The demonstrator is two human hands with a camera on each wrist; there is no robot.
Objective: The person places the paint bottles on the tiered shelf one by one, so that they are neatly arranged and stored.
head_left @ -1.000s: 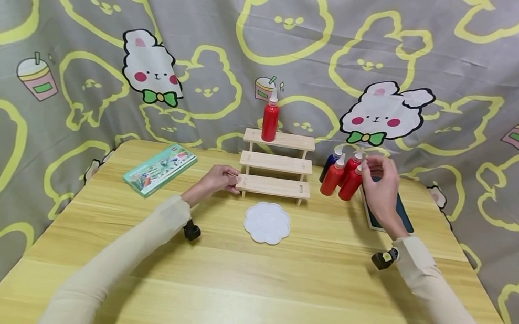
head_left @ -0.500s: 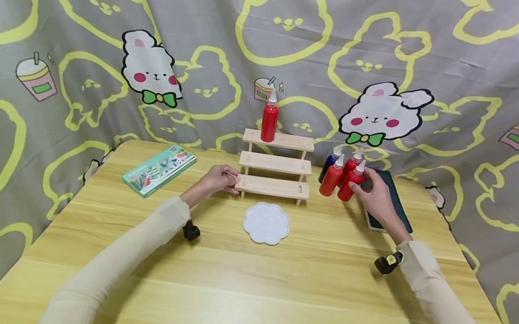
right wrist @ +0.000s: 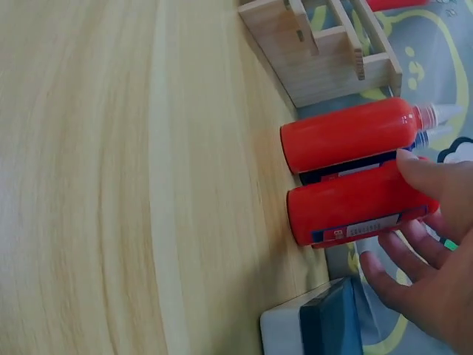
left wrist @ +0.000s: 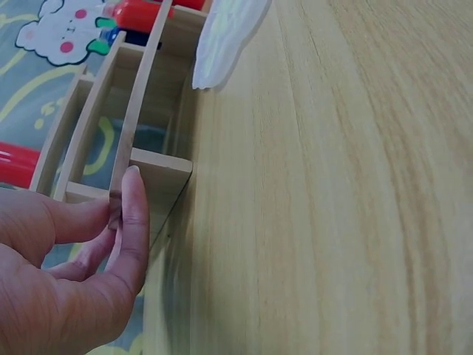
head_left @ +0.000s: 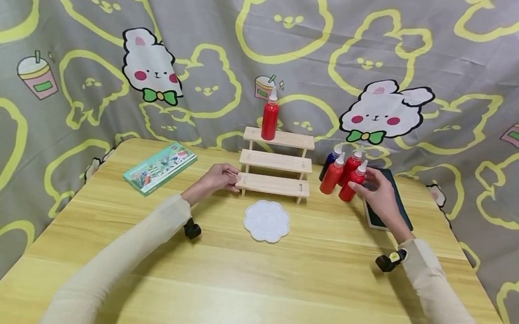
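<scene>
So the 3-tier stand is pale bare wood, skinny planks on thin legs, with 1 glossy top bottle in red standing on its highest step. There are 4 more shiny cylinders bunched together at about 1 o'clock on the table: a dark blue bottle, an orange-red bottle, a rear red bottle and the front red bottle, all with pointy white nozzles.

A white scalloped palette sits just in front of the stand, a teal illustrated box at 10 o'clock, a dark flat slab at 2. Tabletop's light, streaky woodgrain; grey cartoon curtain with yellow outlines behind.

Right grip has thumb and fingers around the front red bottle's upper part, bottle at its 9 o'clock, upright. Left grip pinches the lowest plank's end, at the stand's 8 o'clock.
</scene>
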